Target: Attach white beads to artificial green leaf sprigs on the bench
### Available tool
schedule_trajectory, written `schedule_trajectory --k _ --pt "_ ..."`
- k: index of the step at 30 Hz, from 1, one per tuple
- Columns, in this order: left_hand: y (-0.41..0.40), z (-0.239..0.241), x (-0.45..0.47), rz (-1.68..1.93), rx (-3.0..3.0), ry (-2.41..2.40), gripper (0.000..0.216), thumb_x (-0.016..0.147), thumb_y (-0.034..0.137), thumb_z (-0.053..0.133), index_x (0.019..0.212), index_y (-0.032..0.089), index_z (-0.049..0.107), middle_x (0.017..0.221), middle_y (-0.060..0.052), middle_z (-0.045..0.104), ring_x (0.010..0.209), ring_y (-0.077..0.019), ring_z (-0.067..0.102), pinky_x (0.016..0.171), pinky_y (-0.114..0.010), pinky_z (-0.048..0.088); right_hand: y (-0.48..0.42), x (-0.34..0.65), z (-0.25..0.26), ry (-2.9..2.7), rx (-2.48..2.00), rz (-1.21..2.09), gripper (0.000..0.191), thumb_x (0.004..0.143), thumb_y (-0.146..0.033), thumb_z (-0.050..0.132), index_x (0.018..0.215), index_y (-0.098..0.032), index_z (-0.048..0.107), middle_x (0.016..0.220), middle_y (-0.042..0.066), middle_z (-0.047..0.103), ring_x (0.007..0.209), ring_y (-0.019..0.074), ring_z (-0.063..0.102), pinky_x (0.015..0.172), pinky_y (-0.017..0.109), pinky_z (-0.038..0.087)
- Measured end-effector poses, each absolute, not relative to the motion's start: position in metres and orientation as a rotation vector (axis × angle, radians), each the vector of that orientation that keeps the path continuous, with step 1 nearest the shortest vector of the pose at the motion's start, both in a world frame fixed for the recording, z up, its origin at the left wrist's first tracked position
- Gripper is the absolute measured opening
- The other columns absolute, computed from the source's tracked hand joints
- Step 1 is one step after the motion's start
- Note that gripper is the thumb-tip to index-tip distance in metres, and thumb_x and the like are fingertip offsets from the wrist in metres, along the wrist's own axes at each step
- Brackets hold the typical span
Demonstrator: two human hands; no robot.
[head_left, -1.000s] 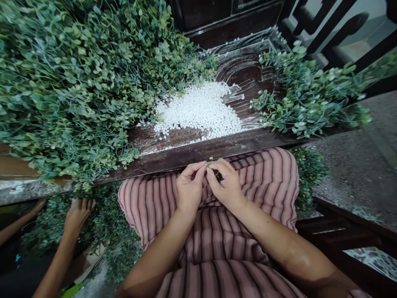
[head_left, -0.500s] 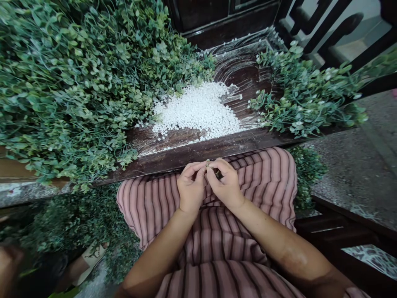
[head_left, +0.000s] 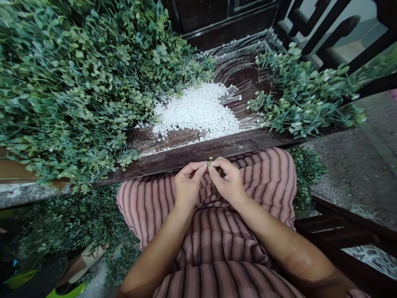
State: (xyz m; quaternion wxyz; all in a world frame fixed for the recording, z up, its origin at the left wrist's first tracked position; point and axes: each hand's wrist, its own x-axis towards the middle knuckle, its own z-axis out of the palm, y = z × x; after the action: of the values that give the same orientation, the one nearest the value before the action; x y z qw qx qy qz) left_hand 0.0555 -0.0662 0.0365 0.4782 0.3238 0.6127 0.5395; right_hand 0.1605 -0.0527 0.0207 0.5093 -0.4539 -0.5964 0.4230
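Note:
Over my lap, my left hand (head_left: 188, 184) and my right hand (head_left: 229, 182) meet fingertip to fingertip, both in a pinch. A small green artificial sprig (head_left: 211, 159) with pale tips pokes up from my right fingers, and part of it is hidden behind them. Something tiny and whitish shows at my left thumb and index finger, too small to name. Just beyond my hands, a heap of small white beads (head_left: 198, 111) lies on the dark wooden bench (head_left: 186, 152).
A big mass of artificial greenery (head_left: 77, 82) covers the bench's left side. White-dotted sprigs (head_left: 297, 95) lie at the right end by the dark railing (head_left: 328, 45). More greenery (head_left: 71, 223) sits on the floor, beside another person's sandalled foot (head_left: 91, 256).
My left hand has shifted slightly left and the fingertips have parted a little. More of the sprig shows. At the lower left, the other person's blurred hand has moved out of view.

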Motion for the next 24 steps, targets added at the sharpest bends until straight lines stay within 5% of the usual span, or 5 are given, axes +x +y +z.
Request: schedule_trajectory --k 24 --pt "-0.0646 0.0343 0.0556 1.258 1.287 1.592 0.013 0.071 0.014 0.061 0.074 0.021 0.071 0.072 -0.001 0.065 0.070 -0.0109 0.059 0.067 -0.022 0.047 -0.0517 0.1635 0.0239 -1.352 -1.258 1.086 0.014 0.071 -0.019 0.047 0.057 -0.019 0.046 0.055 -0.003 0.044 0.053 0.0100 0.042 0.052 0.023 0.037"
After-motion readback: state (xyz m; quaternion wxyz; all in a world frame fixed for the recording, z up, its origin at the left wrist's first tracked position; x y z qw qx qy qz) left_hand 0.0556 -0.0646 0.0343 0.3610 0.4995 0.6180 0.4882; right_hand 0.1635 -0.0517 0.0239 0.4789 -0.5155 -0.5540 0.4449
